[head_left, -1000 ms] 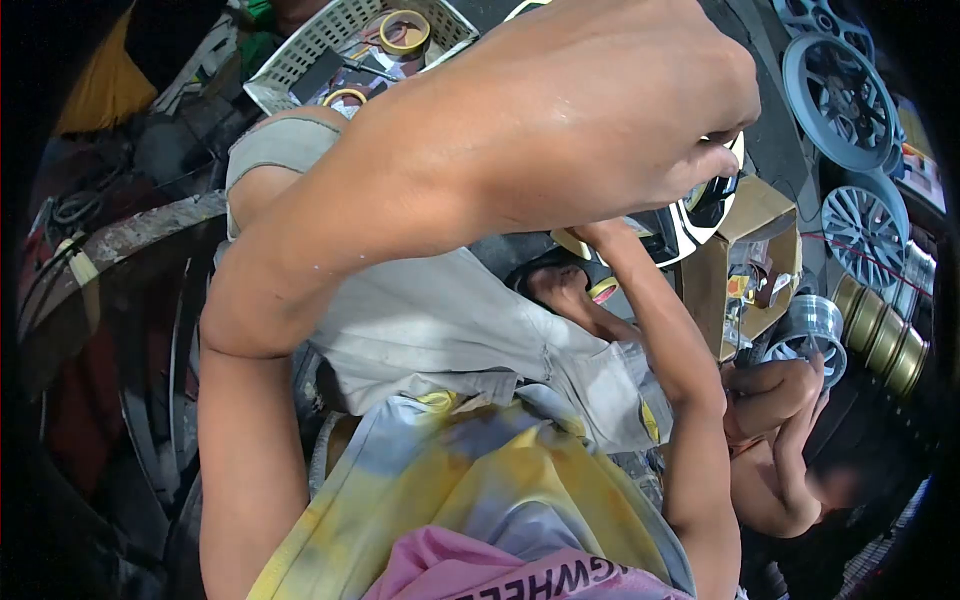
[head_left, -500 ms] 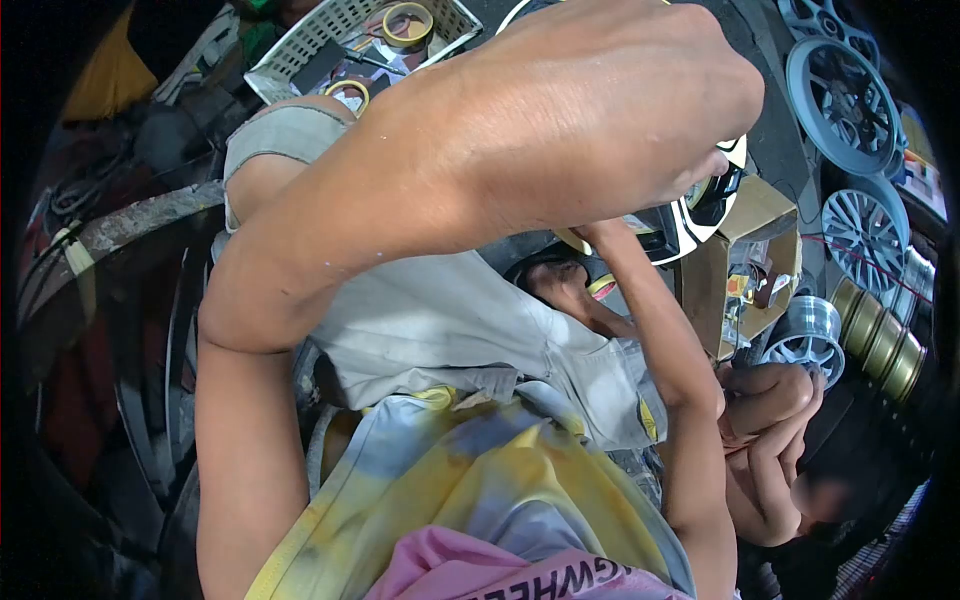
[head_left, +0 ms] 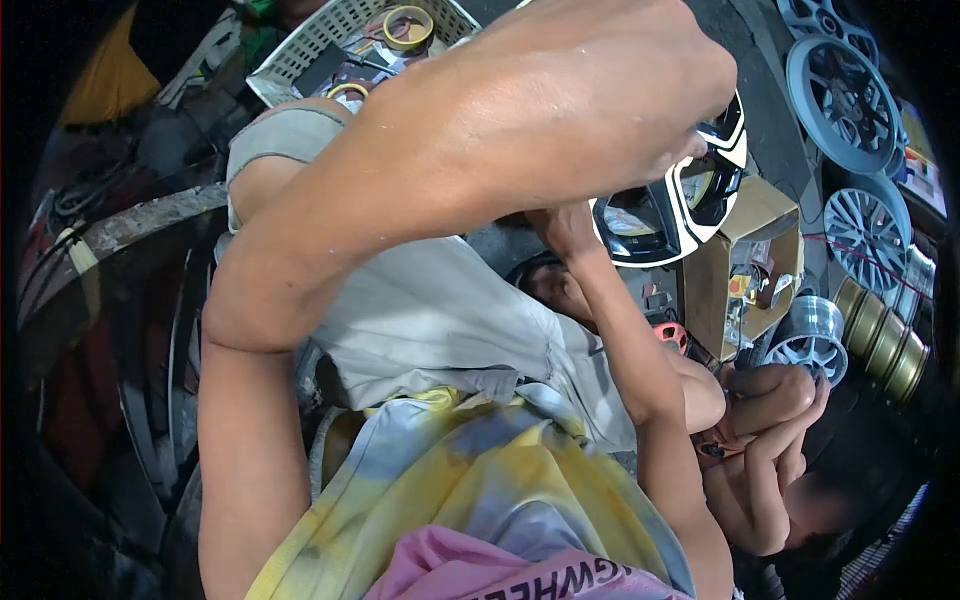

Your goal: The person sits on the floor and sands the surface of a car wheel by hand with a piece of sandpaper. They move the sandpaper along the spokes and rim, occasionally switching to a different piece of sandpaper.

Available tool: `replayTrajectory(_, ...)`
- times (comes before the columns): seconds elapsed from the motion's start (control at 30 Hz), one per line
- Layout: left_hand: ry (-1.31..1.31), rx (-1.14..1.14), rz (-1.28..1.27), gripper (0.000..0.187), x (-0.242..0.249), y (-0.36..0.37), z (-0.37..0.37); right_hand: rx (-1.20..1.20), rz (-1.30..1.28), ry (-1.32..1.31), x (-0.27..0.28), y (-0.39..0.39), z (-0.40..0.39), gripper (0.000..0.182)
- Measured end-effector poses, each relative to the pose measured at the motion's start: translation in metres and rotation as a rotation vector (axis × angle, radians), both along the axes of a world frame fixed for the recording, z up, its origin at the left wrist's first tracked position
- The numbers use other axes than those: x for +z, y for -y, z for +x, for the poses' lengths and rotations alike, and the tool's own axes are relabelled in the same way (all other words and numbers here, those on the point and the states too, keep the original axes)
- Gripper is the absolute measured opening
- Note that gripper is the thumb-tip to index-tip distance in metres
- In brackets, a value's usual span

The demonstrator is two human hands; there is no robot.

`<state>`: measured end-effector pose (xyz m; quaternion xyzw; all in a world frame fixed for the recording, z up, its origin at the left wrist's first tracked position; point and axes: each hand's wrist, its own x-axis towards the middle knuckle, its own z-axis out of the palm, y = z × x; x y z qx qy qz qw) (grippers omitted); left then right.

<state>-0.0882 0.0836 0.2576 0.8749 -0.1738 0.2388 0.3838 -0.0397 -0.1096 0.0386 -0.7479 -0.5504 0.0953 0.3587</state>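
Note:
My left hand fills the upper middle of the view, its arm bent across from the left. The fingers are curled, with their tips on the upper edge of a black-and-white wheel rim that lies just under the hand. My right hand reaches up from the lower right. It sits at the rim's left side, mostly hidden under the left hand, so its grip does not show. My knee in grey shorts lies below both arms.
A white basket with tape rolls sits at the top. A cardboard box stands right of the rim, with silver wheels and gold cylinders beyond it. Another person crouches at the lower right.
My left hand has shifted slightly up and left, so more of the rim shows. My right hand and forearm have moved left. An orange object now shows below the rim.

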Motion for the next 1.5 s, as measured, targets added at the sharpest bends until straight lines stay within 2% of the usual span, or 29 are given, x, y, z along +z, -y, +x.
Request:
replayTrajectory(0.07,-0.222,-0.142,0.097,0.016,0.006,-0.009,0.005,-0.063,0.064,0.092,-0.005,-0.001,-0.004,0.039)
replayTrajectory(0.1,-0.217,-0.151,0.101,0.016,0.007,-0.002,0.006,-0.065,0.097,0.141,-0.006,-0.003,-0.005,0.039)
replayTrajectory(0.17,-0.237,0.034,0.038,0.018,0.01,0.015,0.004,-0.143,0.134,0.084,-0.019,-0.012,-0.016,0.036)
replayTrajectory(0.2,-0.235,0.034,0.044,0.018,0.013,0.012,0.007,-0.212,0.166,0.023,-0.023,-0.014,-0.018,0.034)
replayTrajectory(0.23,-0.361,-0.027,0.04,0.021,0.015,0.005,0.014,-0.213,0.168,0.024,-0.024,-0.008,-0.015,0.034)
replayTrajectory(0.27,-0.487,-0.089,0.035,0.024,0.016,0.002,0.017,-0.158,-0.022,-0.059,-0.011,0.001,-0.009,0.028)
replayTrajectory(0.3,-0.487,-0.092,0.036,0.024,0.013,0.003,0.014,-0.103,-0.214,-0.143,0.003,0.011,-0.005,0.023)
replayTrajectory(0.37,-0.255,0.104,0.128,0.027,0.001,0.008,0.004,-0.149,-0.285,-0.138,0.027,0.041,-0.002,0.02)
replayTrajectory(0.4,-0.249,0.093,0.122,0.027,0.005,0.007,0.002,-0.185,-0.349,-0.13,0.036,0.056,0.001,0.017)
replayTrajectory(0.47,-0.377,0.051,0.143,0.028,0.016,0.006,-0.001,-0.394,-0.205,-0.174,0.034,0.083,0.003,0.015)
replayTrajectory(0.5,-0.404,0.067,0.17,0.028,0.017,0.009,-0.002,-0.475,-0.265,-0.185,0.038,0.092,0.005,0.017)
replayTrajectory(0.53,-0.401,0.059,0.173,0.028,0.02,0.012,-0.001,-0.531,-0.221,-0.21,0.033,0.104,0.005,0.02)
replayTrajectory(0.6,-0.629,0.094,0.209,0.028,0.029,0.018,0.004,-0.644,-0.208,-0.417,0.033,0.115,-0.003,0.02)
replayTrajectory(0.63,-0.627,0.089,0.215,0.028,0.028,0.018,0.005,-0.649,-0.202,-0.418,0.034,0.118,-0.006,0.02)
replayTrajectory(0.7,-0.588,0.039,0.188,0.026,0.018,0.02,0.006,-0.716,-0.171,-0.788,0.042,0.117,-0.012,0.024)
replayTrajectory(0.73,-0.584,0.03,0.195,0.026,0.0,0.023,0.008,-0.724,-0.162,-0.788,0.045,0.116,-0.011,0.024)
replayTrajectory(0.8,-0.467,0.064,0.297,0.028,-0.044,0.033,0.012,-0.666,-0.095,-0.868,0.055,0.112,-0.009,0.023)
replayTrajectory(0.83,-0.515,0.028,0.267,0.026,-0.046,0.037,0.013,-0.671,-0.084,-0.868,0.061,0.109,-0.008,0.023)
replayTrajectory(0.9,-0.564,-0.029,0.264,0.026,-0.056,0.045,0.012,-0.638,0.068,-1.104,0.074,0.103,-0.007,0.023)
replayTrajectory(0.93,-0.616,-0.08,0.251,0.027,-0.061,0.048,0.011,-0.642,0.079,-1.104,0.079,0.103,-0.006,0.023)
replayTrajectory(1.0,-0.661,-0.094,0.212,0.029,-0.068,0.057,0.008,-0.557,0.131,-1.184,0.087,0.104,-0.006,0.023)
replayTrajectory(1.07,-0.763,-0.166,0.031,0.03,-0.074,0.064,0.007,-0.512,0.108,-1.144,0.099,0.108,-0.006,0.023)
replayTrajectory(1.27,-0.87,-0.184,-0.106,0.024,-0.068,0.066,0.012,-0.504,0.15,-1.221,0.106,0.112,-0.01,0.025)
replayTrajectory(1.33,-0.86,-0.193,-0.128,0.023,-0.066,0.065,0.013,-0.453,0.336,-1.498,0.108,0.111,-0.01,0.026)
replayTrajectory(1.43,-0.799,-0.187,-0.08,0.021,-0.065,0.065,0.015,-0.379,0.367,-1.663,0.12,0.108,-0.013,0.027)
replayTrajectory(1.5,-0.687,-0.216,-0.063,0.022,-0.065,0.063,0.014,-0.322,0.337,-1.634,0.116,0.115,-0.011,0.027)
